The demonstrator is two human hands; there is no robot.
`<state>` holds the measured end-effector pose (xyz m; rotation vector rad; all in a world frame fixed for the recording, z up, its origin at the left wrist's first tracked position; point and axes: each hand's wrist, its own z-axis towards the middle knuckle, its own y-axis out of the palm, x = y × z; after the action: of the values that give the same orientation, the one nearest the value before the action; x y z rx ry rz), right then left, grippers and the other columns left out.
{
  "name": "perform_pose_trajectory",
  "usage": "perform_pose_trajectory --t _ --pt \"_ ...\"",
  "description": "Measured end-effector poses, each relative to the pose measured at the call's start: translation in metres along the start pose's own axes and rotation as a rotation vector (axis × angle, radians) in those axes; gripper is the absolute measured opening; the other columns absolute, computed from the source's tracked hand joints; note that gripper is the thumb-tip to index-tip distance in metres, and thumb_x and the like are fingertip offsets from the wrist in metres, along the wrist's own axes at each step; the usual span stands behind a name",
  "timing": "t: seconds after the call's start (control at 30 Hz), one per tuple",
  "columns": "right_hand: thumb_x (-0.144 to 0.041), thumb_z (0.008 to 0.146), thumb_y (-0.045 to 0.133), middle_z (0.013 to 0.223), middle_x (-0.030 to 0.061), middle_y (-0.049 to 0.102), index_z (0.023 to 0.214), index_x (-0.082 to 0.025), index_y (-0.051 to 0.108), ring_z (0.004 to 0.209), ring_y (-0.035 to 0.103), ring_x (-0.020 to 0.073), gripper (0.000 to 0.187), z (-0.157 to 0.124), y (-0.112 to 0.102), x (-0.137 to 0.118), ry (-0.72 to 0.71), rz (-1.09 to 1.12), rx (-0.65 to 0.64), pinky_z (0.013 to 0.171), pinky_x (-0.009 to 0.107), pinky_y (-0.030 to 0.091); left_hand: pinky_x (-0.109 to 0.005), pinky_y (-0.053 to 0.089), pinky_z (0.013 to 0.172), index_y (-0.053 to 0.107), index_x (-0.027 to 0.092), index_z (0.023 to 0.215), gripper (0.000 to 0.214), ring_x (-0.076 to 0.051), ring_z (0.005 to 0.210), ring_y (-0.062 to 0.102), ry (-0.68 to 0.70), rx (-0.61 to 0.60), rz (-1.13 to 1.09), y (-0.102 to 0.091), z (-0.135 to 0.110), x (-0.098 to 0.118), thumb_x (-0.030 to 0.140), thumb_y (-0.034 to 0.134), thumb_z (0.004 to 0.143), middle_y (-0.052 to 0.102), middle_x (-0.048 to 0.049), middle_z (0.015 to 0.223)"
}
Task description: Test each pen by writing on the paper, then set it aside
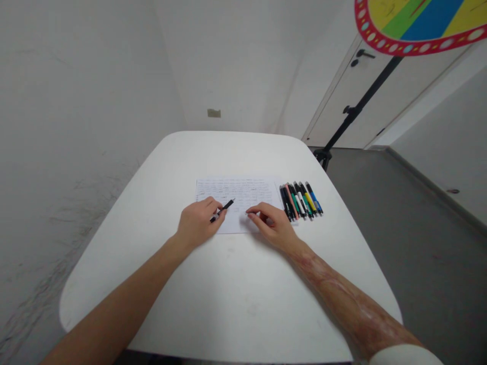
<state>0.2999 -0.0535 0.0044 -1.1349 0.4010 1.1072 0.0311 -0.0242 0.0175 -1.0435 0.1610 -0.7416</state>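
Observation:
Between the thumb and fingers of my left hand (198, 220) is a black pen (227, 205), its narrow end pointing up and to the right. My left hand rests over the left part of a sheet of paper (236, 223) covered with lines of handwriting in its upper portion. Over the sheet's lower right, my right hand (274, 225) is closed in a pinch, thumb and forefinger together. Something tiny may be at those fingertips, too small to make out. A row of several pens (300, 200) in black, pink, green, white, yellow and blue lies just right of the paper.
The white table (236, 304) has rounded corners and stands near grey-white walls. Beyond its right side rises a black stand (352, 114) carrying a colourful wheel (422, 23). A pale door (342, 121) with a black handle is behind the stand.

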Motion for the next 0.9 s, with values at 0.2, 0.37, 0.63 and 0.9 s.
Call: perform_pose_trajectory --t 0.2,0.37,0.63,0.9 --pt "-0.036 0.107 0.071 0.092 0.0029 0.076 0.114 -0.026 0.079 0.069 0.060 0.0150 0.015 0.001 0.001 0.001 -0.058 0.010 -0.021 0.064 0.031 0.048 -0.029 0.036 0.060 0.070 0.023 0.092 0.015 -0.017 0.065 0.064 -0.268 -0.077 0.029 0.003 -0.003 0.001 0.037 0.074 0.097 0.070 0.0030 0.074" --pt "-0.035 0.107 0.074 0.091 0.0027 0.077 0.116 -0.026 0.081 0.071 0.062 0.0151 0.016 0.002 0.001 0.001 -0.128 0.041 -0.029 0.065 0.031 0.049 -0.031 0.043 0.066 0.071 0.021 0.097 0.016 -0.016 0.066 0.064 -0.040 0.005 -0.038 -0.001 -0.002 0.006 0.036 0.070 0.103 0.072 0.0009 0.080" --pt "-0.034 0.108 0.071 0.092 0.0031 0.082 0.118 -0.028 0.084 0.074 0.070 0.0160 0.017 0.005 0.000 -0.003 -0.203 0.078 -0.081 0.069 0.031 0.053 -0.032 0.049 0.074 0.077 0.022 0.109 0.023 -0.014 0.074 0.072 0.283 0.039 -0.155 0.005 0.000 0.017 0.035 0.060 0.115 0.082 0.0001 0.092" --pt "-0.030 0.106 0.071 0.089 0.0030 0.078 0.108 -0.023 0.080 0.069 0.062 0.0163 0.011 0.003 0.001 -0.002 -0.056 -0.102 0.072 0.066 0.032 0.049 -0.033 0.046 0.071 0.074 0.021 0.095 0.020 -0.016 0.071 0.068 0.152 0.031 -0.048 0.006 -0.002 0.014 0.029 0.063 0.110 0.077 -0.0008 0.083"
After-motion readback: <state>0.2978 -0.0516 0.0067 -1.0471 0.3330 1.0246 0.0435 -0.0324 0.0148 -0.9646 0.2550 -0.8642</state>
